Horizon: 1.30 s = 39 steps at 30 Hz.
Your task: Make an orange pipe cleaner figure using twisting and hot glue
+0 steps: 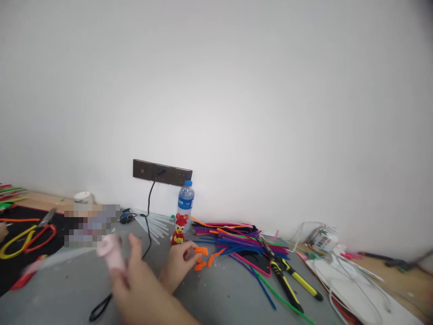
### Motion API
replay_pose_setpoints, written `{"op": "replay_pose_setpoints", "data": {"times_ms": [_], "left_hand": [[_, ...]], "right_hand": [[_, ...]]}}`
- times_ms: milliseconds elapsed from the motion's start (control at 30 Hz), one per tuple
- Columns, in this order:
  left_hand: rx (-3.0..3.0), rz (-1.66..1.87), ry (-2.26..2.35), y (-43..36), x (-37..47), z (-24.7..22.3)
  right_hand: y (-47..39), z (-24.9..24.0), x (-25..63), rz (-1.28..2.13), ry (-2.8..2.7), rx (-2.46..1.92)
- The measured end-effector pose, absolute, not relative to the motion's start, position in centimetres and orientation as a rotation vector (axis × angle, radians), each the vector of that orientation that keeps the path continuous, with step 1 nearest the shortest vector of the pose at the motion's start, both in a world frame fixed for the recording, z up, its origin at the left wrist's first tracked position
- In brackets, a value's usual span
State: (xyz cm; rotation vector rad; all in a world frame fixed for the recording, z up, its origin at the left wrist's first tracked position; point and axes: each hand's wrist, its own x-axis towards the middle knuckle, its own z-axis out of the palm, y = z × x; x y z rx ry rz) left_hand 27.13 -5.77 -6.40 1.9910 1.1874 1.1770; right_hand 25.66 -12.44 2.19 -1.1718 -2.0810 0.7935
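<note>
My right hand reaches across to the left, over my left forearm. Its fingers are around a pale pink glue gun, blurred by motion. My left hand is pinched at the table, its fingertips on an orange piece of pipe cleaner. Several more short orange pieces lie beside those fingers. Just behind the left hand stands a small red figure with big eyes and a yellow part low on its front. A water bottle with a blue cap rises behind the figure.
A bundle of coloured pipe cleaners lies right of centre, with yellow-black pliers against it. Clear glue sticks fan out near the wall. A black cord runs from the socket strip. Scissors lie left.
</note>
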Motion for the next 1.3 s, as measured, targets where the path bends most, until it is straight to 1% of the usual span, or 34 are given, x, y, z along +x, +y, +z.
{"op": "replay_pose_setpoints", "data": {"times_ms": [33, 100, 200, 400, 500, 633, 700, 800, 867, 933, 967, 1033, 1133, 1300], "left_hand": [[2.001, 1.101, 1.158, -5.8, 27.1, -6.3], [1.987, 1.026, 1.125, -5.9, 27.0, -5.9], [1.945, 1.049, 1.122, -5.7, 26.8, -5.4], [1.963, 1.072, 1.126, -5.7, 27.1, -5.9], [1.975, 1.059, 1.135, -5.6, 27.1, -6.2], [1.927, 1.114, 1.178, -5.3, 26.9, -5.8], [1.888, 1.159, 1.201, -5.2, 26.8, -5.5], [1.847, 1.187, 1.205, -5.2, 26.8, -5.4], [1.843, 1.177, 1.213, -5.1, 27.0, -5.6], [1.842, 1.183, 1.234, -5.0, 27.0, -5.7], [1.842, 1.192, 1.247, -4.9, 27.0, -5.8], [1.845, 1.214, 1.267, -4.8, 26.9, -5.9], [1.842, 1.238, 1.278, -4.7, 26.8, -5.8], [1.814, 1.267, 1.272, -4.8, 26.8, -5.8]], "right_hand": [[-12.4, 2.0, 24.4, 0.733, -2.196, -1.262], [-12.4, 1.2, 22.3, 0.586, -2.378, -1.277], [-12.4, -0.9, 20.6, 0.427, -2.478, -1.272], [-12.6, -4.7, 19.1, 0.314, -2.508, -1.628], [-12.6, -4.7, 19.4, 0.296, -2.436, -1.622], [-13.2, -2.7, 23.1, 0.281, -2.422, -1.291], [-13.8, -1.3, 26.7, 0.244, -2.42, -1.266], [-14.6, 0.2, 33.3, 0.435, -2.429, -1.358], [-14.6, 0.5, 37.6, 0.465, -2.331, -1.59], [-13.7, 0.2, 41.1, 0.382, -2.219, -1.786], [-13.1, -0.2, 42.4, 0.353, -2.153, -1.805], [-11.6, -1.4, 44.1, 0.329, -2.087, -1.729], [-10.0, -3.4, 45.0, 0.284, -2.161, -1.516], [-9.2, -5.2, 44.5, 0.165, -2.259, -1.523]]}}
